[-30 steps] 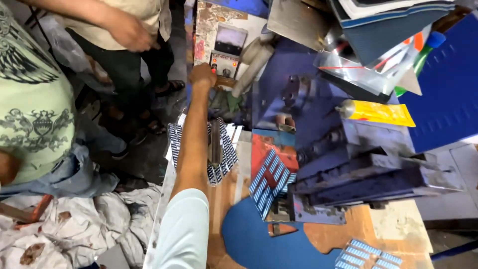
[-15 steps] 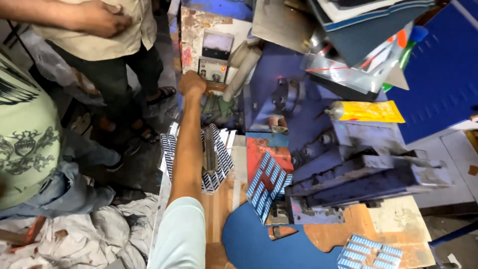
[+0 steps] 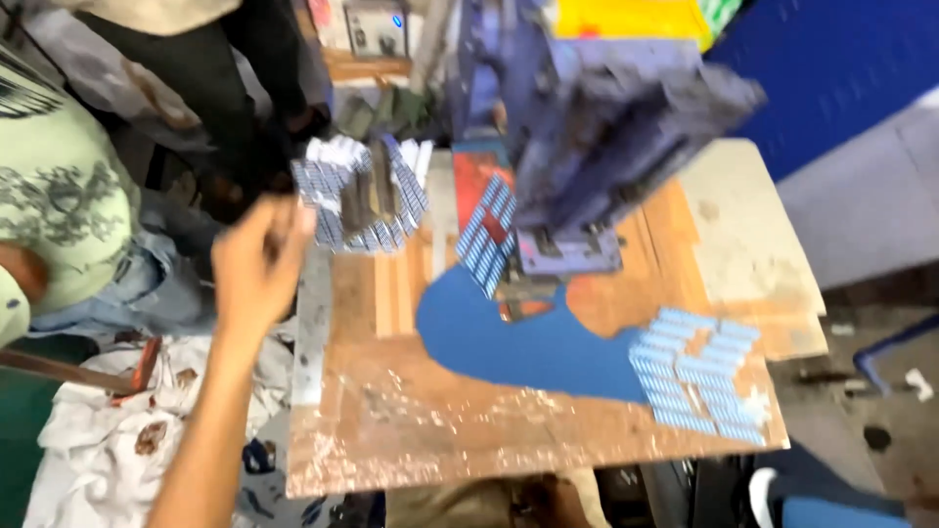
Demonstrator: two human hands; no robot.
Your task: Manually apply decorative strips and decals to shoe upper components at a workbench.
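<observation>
My left hand (image 3: 259, 264) hovers, blurred, over the left edge of a worn wooden worktable (image 3: 489, 440); its fingers are loosely apart and I see nothing in it. Closest to it is a heap of small blue-and-white patterned cards (image 3: 362, 191) at the table's back left. A blue metal press (image 3: 606, 127) stands at the back, with a strip of the same cards (image 3: 486, 235) leaning on its base. In front of the press lies a blue cut-out sheet (image 3: 518, 342). More cards (image 3: 699, 376) are laid in rows at the right. My right hand is out of view.
A person in a green printed shirt (image 3: 59, 196) stands at the left, another person in dark trousers (image 3: 225, 68) behind. Stained white cloth (image 3: 108, 440) covers the floor at lower left. A blue panel (image 3: 831, 68) rises at the back right.
My left hand has pulled back from the far end of the bench toward me, to the table's left edge. The view has tilted down and nearer to the tabletop.
</observation>
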